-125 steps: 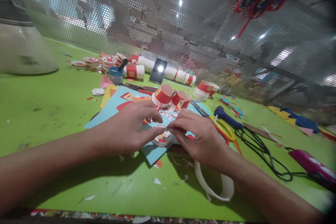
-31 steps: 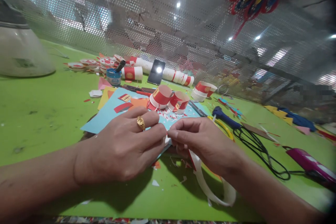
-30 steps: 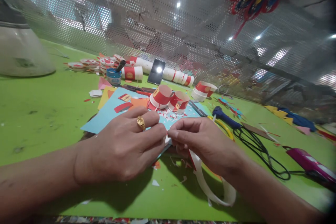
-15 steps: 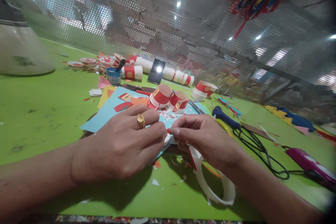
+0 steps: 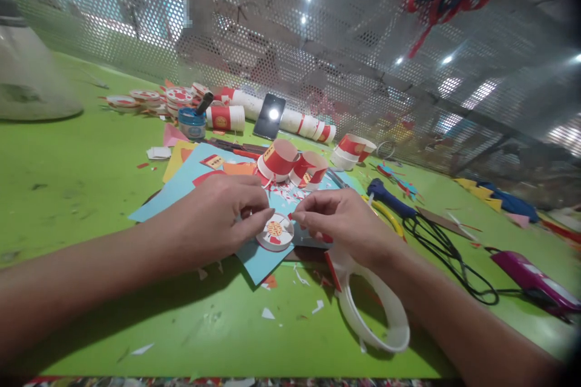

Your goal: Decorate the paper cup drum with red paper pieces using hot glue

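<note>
A round white paper cup base with red pieces and a gold emblem lies tilted over the blue paper. At its upper left rim is the thumb of my left hand; the other fingers curl behind, partly hidden. My right hand pinches a small red paper piece close to the right rim. Below this hand a white ring-shaped strip with a red end rests on the table. Cut red-and-white paper cups stand just beyond both hands.
Behind are a blue-lidded jar, a phone and a row of stacked cups. To the right lie yellow-handled scissors, a dark blue tool with a black cable, and a magenta device. Paper scraps dot the green table.
My left hand has drawn back and turned, uncovering the cup base. My right hand stays near the rim, with the red piece in its fingertips. The view has shifted slightly.
</note>
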A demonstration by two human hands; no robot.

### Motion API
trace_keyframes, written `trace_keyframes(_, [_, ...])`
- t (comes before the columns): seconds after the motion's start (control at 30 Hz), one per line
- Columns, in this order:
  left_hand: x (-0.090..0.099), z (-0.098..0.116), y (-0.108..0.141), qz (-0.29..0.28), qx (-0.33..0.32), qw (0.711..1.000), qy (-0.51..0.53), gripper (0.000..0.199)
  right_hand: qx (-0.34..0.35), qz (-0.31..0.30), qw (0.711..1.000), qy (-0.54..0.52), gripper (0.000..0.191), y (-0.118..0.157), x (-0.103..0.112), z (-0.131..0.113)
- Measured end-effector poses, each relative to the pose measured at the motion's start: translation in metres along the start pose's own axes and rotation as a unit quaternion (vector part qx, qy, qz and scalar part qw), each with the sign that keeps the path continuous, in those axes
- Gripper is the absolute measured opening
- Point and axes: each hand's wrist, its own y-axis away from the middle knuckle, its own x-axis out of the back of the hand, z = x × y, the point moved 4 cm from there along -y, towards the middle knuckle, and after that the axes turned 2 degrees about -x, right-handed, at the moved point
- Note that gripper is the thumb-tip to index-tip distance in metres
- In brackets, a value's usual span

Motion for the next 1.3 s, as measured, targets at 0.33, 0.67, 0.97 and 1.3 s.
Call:
trace_keyframes(0.33, [-0.007,-0.010,-0.001,-0.095,0.207,0.961,0.159,0.020,-0.016,-0.033,0.999,-0.011,0.014,-0.002,-0.003,0.003])
trace_keyframes(0.67, [-0.007,-0.005,-0.003,-0.114,0.248,0.933,0.234,0.021,0.028,-0.078,0.992,-0.100,0.020,0.000,-0.003,0.002])
trace_keyframes(0.97, [-0.009,0.001,-0.001,-0.130,0.273,0.907,0.292,0.017,0.042,-0.092,0.990,-0.100,0.030,0.004,-0.006,-0.001])
trace_keyframes(1.3, [-0.009,0.002,-0.001,-0.135,0.279,0.902,0.301,0.015,0.064,-0.063,0.995,-0.053,0.024,0.008,-0.002,-0.006])
